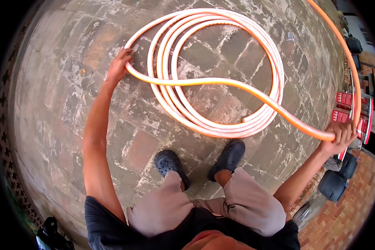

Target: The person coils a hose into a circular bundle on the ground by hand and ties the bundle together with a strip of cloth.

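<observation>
The long orange hose (225, 81) lies in big round loops on the paved floor (127, 118), in front of two dark clogs (166, 161). The left hand (120, 63) is curled around it, just left of the loops. The right hand (339, 137) grips it too, well off to the right. Between the hands, the hose crosses over the loops.

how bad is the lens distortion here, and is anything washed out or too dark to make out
Head view: strong fisheye bend, with black rounded corners and the left edge of the floor bowed; head view again: the coiled part of the hose pales almost to white in places; also in the head view: the dark thing at lower left is hard to make out.
</observation>
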Demonstrator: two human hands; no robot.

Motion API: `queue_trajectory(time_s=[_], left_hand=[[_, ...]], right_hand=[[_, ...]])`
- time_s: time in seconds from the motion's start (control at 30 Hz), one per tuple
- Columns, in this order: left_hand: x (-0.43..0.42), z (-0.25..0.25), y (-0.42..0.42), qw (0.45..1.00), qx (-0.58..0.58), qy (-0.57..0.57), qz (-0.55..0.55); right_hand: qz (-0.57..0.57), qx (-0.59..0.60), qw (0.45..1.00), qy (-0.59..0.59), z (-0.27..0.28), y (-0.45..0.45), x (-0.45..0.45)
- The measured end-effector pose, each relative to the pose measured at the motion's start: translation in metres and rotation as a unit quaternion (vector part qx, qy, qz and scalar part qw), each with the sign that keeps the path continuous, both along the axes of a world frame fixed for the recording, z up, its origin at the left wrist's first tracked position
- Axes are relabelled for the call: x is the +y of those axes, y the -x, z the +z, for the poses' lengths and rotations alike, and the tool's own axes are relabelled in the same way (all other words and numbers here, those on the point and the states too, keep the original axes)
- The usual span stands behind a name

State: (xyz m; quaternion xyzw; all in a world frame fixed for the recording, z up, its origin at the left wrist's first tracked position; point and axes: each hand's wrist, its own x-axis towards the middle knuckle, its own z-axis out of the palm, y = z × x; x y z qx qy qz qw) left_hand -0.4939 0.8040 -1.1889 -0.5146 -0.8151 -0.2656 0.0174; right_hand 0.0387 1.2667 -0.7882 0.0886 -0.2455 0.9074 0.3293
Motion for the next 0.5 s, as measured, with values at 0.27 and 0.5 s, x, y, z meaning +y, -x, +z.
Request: queue_trajectory(time_s=[0.27,0.5], left_hand=[[0.019,0.033,-0.063,0.996,0.007,0.063,-0.070],[0.033,0.044,-0.141,0.989,-0.134,-0.046,0.030]], right_hand=[[-0.237,-0.569,0.767,0.180,-0.321,-0.263,0.067],[-0.283,-0.849,0.423,-0.145,-0.436,-0.222,0.073]])
